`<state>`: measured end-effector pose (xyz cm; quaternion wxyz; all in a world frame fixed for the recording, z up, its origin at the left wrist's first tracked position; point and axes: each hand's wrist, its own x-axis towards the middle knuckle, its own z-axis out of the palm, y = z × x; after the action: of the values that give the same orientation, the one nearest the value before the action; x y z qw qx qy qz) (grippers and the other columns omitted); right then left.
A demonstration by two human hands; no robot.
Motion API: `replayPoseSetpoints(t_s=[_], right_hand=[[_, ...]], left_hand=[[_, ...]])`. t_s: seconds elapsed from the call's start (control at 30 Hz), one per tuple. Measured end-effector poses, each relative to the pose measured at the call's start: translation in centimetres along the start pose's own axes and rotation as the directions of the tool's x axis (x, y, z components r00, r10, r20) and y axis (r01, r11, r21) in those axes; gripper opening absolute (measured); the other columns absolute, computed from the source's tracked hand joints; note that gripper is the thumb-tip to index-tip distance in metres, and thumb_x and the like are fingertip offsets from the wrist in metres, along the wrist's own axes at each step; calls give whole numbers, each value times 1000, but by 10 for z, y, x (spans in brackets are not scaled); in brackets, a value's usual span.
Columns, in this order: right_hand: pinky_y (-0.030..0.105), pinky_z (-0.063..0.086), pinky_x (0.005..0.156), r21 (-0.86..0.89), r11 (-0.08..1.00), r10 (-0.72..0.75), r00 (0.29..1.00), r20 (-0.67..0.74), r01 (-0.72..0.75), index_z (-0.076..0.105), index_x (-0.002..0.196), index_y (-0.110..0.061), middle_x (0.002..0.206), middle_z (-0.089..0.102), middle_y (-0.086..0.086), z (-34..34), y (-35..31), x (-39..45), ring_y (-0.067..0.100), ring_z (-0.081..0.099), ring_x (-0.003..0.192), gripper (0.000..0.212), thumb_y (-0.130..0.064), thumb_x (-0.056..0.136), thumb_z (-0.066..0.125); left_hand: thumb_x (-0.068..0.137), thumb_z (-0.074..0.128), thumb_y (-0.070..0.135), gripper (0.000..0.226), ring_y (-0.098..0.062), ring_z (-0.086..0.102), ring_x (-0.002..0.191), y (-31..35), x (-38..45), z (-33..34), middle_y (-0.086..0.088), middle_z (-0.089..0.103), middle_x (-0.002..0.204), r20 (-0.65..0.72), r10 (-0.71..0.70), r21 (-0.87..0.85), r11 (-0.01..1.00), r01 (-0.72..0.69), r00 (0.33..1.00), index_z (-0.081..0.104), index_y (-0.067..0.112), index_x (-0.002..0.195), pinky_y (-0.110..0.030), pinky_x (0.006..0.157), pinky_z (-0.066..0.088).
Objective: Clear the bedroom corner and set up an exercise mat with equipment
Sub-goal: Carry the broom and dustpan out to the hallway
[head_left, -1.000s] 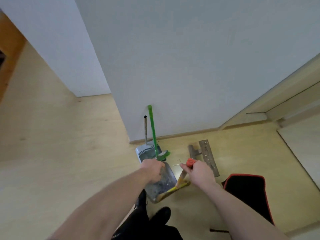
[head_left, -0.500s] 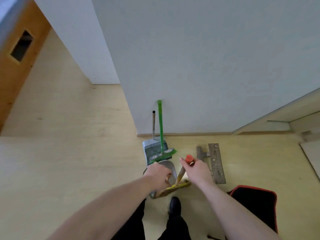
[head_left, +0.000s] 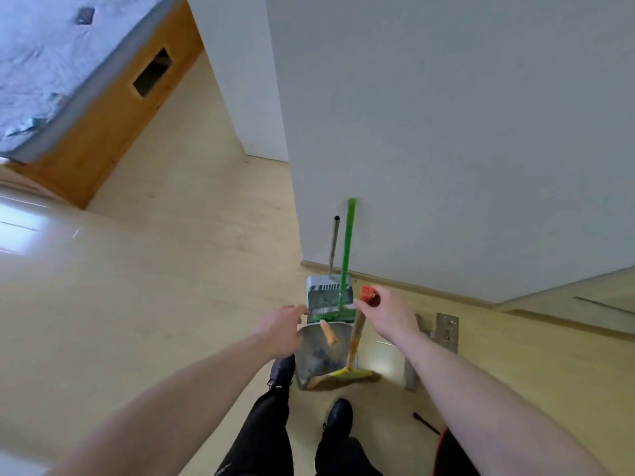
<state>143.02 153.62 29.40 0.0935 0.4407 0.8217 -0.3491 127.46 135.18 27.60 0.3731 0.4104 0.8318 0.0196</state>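
The right hand (head_left: 390, 316) has its fingers curled round the top of a wooden broom (head_left: 354, 345), below its red cap. The left hand (head_left: 280, 329) seems to grip the grey dustpan (head_left: 318, 355), whose edge touches the broom's bristles. Just beyond, a green broom (head_left: 346, 259) leans against the wall (head_left: 446, 132).

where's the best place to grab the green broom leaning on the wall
Take the green broom by the upper part of its handle, coming from the front. It stands nearly upright against the wall with its head down in the grey dustpan, so the upper handle is bare and reachable, while the low end is crowded by the right hand and the wooden broom it holds.
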Motion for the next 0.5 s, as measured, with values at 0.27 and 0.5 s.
replayPoseSetpoints(t_s=[0.27,0.5], right_hand=[[21,46,56,28,999,-45,999,-31,46,69,109,-29,86,67,-16,3,-19,19,6,60,72,28,-53,95,62],[16,35,49,52,998,-19,1000,13,18,64,122,-21,79,60,-11,-16,-29,66,-3,51,61,34,-40,95,68]], left_hand=[[85,57,17,53,-19,59,115,-19,-5,-22,8,62,126,-41,-116,-43,993,114,992,52,30,136,-31,87,51],[86,55,17,52,-19,57,119,-29,1,-29,8,62,127,-74,-142,-56,989,138,987,51,29,136,-36,93,51]])
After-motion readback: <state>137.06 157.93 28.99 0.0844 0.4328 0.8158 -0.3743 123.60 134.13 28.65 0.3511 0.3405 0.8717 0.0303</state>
